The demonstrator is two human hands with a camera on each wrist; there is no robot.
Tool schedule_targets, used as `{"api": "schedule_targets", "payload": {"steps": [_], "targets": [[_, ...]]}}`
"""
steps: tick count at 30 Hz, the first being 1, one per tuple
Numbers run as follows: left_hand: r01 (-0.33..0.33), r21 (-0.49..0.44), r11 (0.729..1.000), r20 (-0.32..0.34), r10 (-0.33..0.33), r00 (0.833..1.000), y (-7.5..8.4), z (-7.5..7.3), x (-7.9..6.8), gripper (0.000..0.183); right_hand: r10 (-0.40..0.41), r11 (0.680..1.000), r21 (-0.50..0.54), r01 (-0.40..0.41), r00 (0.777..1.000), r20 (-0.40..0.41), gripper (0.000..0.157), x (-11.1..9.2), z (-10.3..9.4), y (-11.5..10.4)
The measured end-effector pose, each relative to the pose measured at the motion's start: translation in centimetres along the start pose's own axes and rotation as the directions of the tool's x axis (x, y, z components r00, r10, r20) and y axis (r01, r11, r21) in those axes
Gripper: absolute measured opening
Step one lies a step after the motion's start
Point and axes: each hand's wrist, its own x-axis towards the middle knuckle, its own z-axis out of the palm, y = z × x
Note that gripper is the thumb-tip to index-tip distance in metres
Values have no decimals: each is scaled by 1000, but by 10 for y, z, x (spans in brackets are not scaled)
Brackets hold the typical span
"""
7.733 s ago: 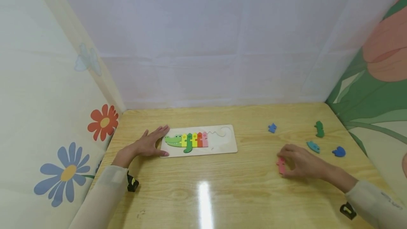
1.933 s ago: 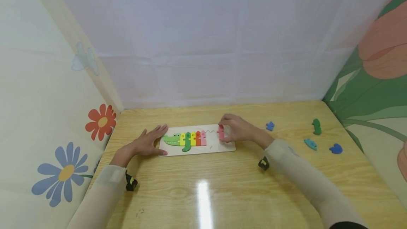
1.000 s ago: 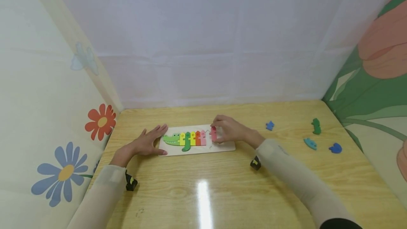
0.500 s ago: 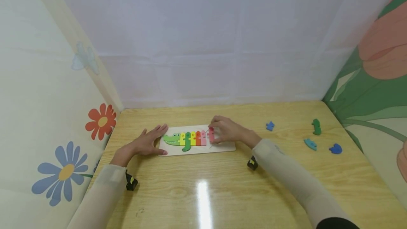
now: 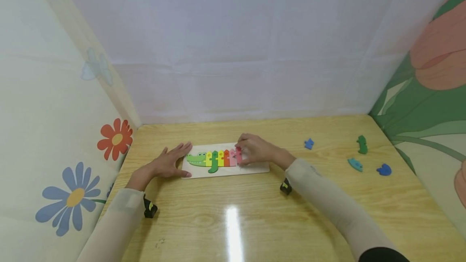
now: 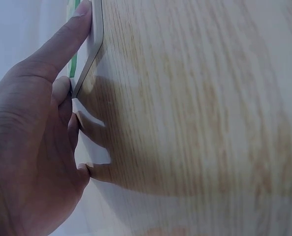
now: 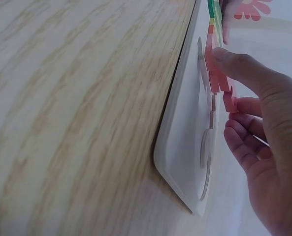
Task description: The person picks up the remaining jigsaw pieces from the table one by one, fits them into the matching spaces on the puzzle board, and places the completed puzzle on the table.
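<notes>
Left hand (image 5: pixel 164 165): spread with fingers uncurled, braced at the left end of the pale wooden rectangular board (image 5: pixel 256 169); grasping nothing, unmoved these last seconds.
Pale board: lying flat left of centre on the wood-grain desk (image 5: pixel 196 213), toward the far edge; holding steady.
Crocodile row: running rightward from the green crocodile-head piece (image 5: pixel 197 159) through a yellow piece (image 5: pixel 209 159), green leg piece (image 5: pixel 214 165), second yellow piece (image 5: pixel 221 159) and orange-red piece (image 5: pixel 227 158) to the light-pink piece (image 5: pixel 233 158); unchanged.
Dark-pink notched piece (image 5: pixel 238 155): carried over from the desk right of the board, then shifted leftward in the last half second, close up to the light-pink piece. Judged nearly joined to the row; impossible to tell whether fully seated.
Right hand (image 5: pixel 256 149): pinching the dark-pink piece between thumb and fingers, not yet released.
Small blue piece (image 5: pixel 309 144): lying loose right of the board, untouched.
Teal fin-shaped piece (image 5: pixel 355 164), dark-green elongated piece (image 5: pixel 362 144), dark-blue rounded piece (image 5: pixel 384 170): scattered toward the desk's right edge, not yet added to the row.
</notes>
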Motion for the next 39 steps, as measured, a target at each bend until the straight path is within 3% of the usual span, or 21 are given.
{"api": "schedule_targets", "payload": {"steps": [39], "targets": [[-3,-1,1000,2,3,1000,1,-1,0,110,51,999,-1,-51,996,73,66,5,4,-2]]}}
